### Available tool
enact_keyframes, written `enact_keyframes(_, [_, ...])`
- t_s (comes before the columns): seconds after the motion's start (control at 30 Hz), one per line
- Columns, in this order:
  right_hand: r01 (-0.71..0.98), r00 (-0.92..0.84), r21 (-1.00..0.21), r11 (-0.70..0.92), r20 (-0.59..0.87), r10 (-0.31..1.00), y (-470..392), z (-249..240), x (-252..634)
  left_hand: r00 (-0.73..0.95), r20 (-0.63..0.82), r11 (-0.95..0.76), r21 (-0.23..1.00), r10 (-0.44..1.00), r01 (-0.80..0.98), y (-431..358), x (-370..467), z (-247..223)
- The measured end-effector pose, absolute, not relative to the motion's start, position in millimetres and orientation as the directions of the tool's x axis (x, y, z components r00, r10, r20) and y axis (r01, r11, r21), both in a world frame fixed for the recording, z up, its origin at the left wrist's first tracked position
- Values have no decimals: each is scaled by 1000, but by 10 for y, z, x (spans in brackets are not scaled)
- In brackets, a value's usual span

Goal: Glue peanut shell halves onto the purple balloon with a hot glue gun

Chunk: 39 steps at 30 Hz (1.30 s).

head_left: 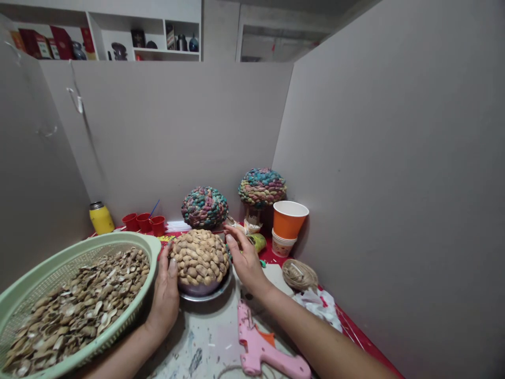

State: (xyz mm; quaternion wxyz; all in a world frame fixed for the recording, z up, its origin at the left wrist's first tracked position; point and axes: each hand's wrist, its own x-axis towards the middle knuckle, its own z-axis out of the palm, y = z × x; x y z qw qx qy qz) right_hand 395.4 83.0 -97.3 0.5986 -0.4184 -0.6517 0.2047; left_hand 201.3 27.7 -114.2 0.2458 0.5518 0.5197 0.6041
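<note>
A dome covered in tan peanut shells point(200, 258) rests on a purple base in a shallow metal dish point(213, 296). My left hand point(165, 287) lies along its left side, the thumb towards me and the fingers partly hidden behind the shells. On the opposite side my right hand point(245, 260) cups the dome's right edge with fairly straight fingers, so it sits between both palms. Close to my left hand stands a green plastic basket point(152, 243) of loose, split peanut shells point(87, 300). Under my right forearm a pink glue gun point(256, 345) lies on the work board point(197, 342).
Behind the dome are two painted shell domes point(205, 207) point(262, 187). An orange paper tub point(291, 220) stacked on cups and a twine ball point(300, 275) are at the right. Red cups point(144, 222) and a yellow bottle point(101, 217) stand back left. Grey partitions point(177, 121) enclose the table.
</note>
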Motion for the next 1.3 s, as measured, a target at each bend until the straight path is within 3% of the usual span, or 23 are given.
enact_keyframes(0.23, [334,44,-814,475,517,855,969,-1161,3949,-292,393,-322,910,872,262,259,2021,-1168])
enact_keyframes(1.3, [231,158,-867,440,480,863,1010,-1162,3990,-340,379,-312,921,861,235,323,1982,-1236])
